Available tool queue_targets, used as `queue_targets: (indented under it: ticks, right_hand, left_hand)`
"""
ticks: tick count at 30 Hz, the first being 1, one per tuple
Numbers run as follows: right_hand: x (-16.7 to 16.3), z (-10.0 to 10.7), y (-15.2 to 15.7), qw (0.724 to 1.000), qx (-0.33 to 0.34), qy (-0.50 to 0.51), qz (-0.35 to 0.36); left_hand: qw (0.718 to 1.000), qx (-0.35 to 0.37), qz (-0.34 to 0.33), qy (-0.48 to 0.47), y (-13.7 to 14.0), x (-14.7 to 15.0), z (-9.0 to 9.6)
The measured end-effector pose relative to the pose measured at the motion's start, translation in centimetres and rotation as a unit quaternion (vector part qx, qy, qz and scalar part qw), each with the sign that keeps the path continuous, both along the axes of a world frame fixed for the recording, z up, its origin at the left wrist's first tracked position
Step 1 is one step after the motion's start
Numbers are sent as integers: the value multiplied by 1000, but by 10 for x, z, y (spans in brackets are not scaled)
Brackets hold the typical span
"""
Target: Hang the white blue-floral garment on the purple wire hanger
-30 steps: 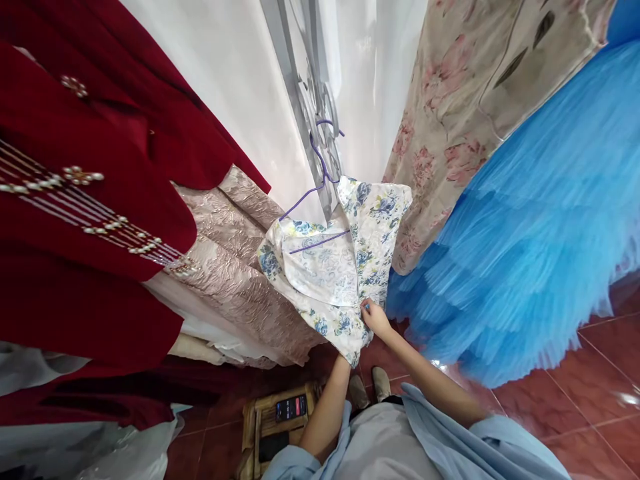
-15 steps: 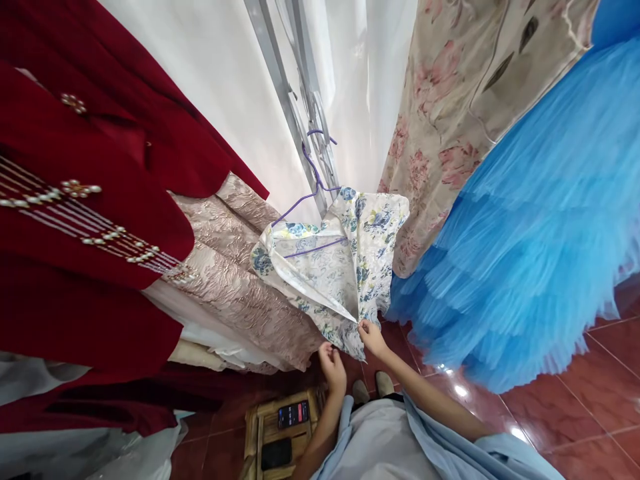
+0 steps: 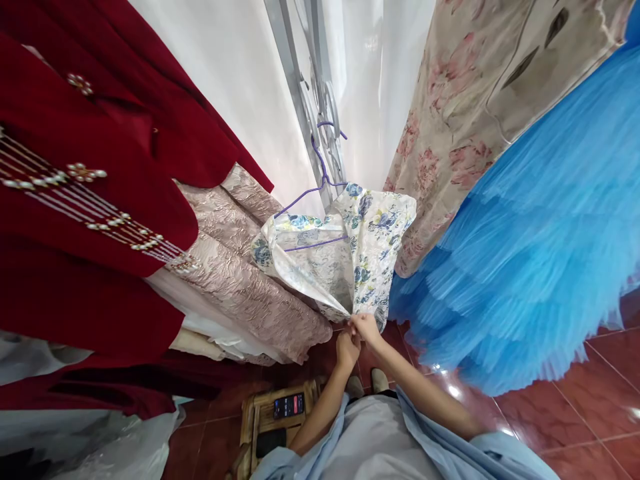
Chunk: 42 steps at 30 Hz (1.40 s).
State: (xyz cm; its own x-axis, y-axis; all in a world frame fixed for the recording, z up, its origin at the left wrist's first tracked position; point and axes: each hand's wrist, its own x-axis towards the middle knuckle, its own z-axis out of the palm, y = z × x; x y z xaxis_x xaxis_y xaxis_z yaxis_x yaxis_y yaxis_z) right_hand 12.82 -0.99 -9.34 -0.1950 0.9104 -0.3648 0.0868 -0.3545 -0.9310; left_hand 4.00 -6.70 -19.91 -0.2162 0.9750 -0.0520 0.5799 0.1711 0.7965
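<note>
One floral top (image 3: 381, 223) is pinched at six o'clock by the right hand (image 3: 367, 328); the left hand (image 3: 347, 349) just joined, grip hidden from me, so both work there.

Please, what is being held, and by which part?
The right hand holds the top by its lower front edge; whether the left hand does cannot be told.

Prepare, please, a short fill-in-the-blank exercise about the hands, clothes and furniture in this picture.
1. The flowered blouse hangs on a hanger whose colour is ____.
2. The right hand pinches the blouse's edge; the hand just below is the person's ____ one.
3. The lit phone lies on a piece of furniture made of ____.
4. The layered skirt at the picture's right side is coloured ____.

Missing words: purple; left; wood; blue.
</note>
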Motion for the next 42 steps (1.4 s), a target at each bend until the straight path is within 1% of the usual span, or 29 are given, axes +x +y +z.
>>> queue_targets:
  ticks: [2,3,6,8,10,12,13,15,16,18,20,22,23,24,25,26,27,28,29,31,32,33,34,35,36,37,38,40,42]
  right_hand:
    - [-11,34,26,1000,17,23,8]
    - [-17,54,41,999,29,36,14]
    - [-34,129,86,992,83,86,31]
    - [-41,181,107,979,119,157,61]
    - [-43,227,121,969,103,213,76]
    - [-42,260,129,961,52,255,95]
    - [-40,273,132,957,23,271,104]
    - [-37,290,137,950,-28,287,120]
    - [-35,297,139,948,-46,289,125]
    - [-31,307,142,945,-60,290,137]
    - [-28,314,141,944,-49,291,147]
    - [-23,319,137,947,-23,283,148]
    - [-20,320,134,951,-8,273,146]
    - [-17,321,130,955,9,261,143]
    - [-13,320,126,958,30,247,142]
    - [-9,318,122,961,55,231,142]
    - [-5,315,117,963,85,213,141]
    - [-1,311,113,964,122,191,137]
    - [2,307,110,964,164,165,129]
    - [7,299,103,957,249,110,100]
    - [8,295,101,951,284,88,85]
    - [10,291,99,945,310,73,73]
    - [10,288,98,940,328,65,65]
    - [10,286,98,937,338,62,59]
    - [10,283,98,936,342,64,50]
    - [10,281,99,937,340,71,39]
    - [9,279,100,939,331,83,26]
    - [7,275,103,944,303,128,6]
    - [3,272,105,944,276,181,-7]
  left_hand:
    - [1000,5,-13,24,3,-3,4]
    - [999,9,-20,34,4,-5,7]
    - [997,25,-37,61,8,-10,16]
    - [996,36,-43,73,8,-11,20]
    - [994,44,-47,83,6,-8,23]
    - [993,49,-53,88,4,-3,24]
    - [993,50,-57,88,3,0,24]
    - [993,48,-64,86,0,7,24]
    - [993,45,-67,84,-1,10,23]
    - [994,38,-69,78,-5,15,22]
    - [995,31,-69,70,-9,18,19]
    - [996,30,-67,60,-11,18,18]
    - [996,31,-67,56,-11,16,21]
    - [996,40,-65,47,-8,12,28]
    - [996,61,-55,33,-3,7,40]
    - [994,98,-35,16,4,1,58]
    - [989,150,-10,-2,14,-7,83]
    - [975,219,29,-20,26,-15,113]
    - [956,287,59,-14,40,-25,149]
    - [902,422,80,32,68,-43,229]
    - [882,462,67,63,81,-52,269]
    - [873,475,42,99,93,-59,306]
    - [876,460,-5,146,103,-64,338]
    - [875,436,-61,200,111,-67,365]
    - [870,413,-99,251,117,-69,385]
    - [864,388,-128,294,121,-68,400]
    - [857,371,-143,327,123,-66,410]
    - [848,366,-140,357,123,-61,419]
    - [843,380,-129,358,120,-56,423]
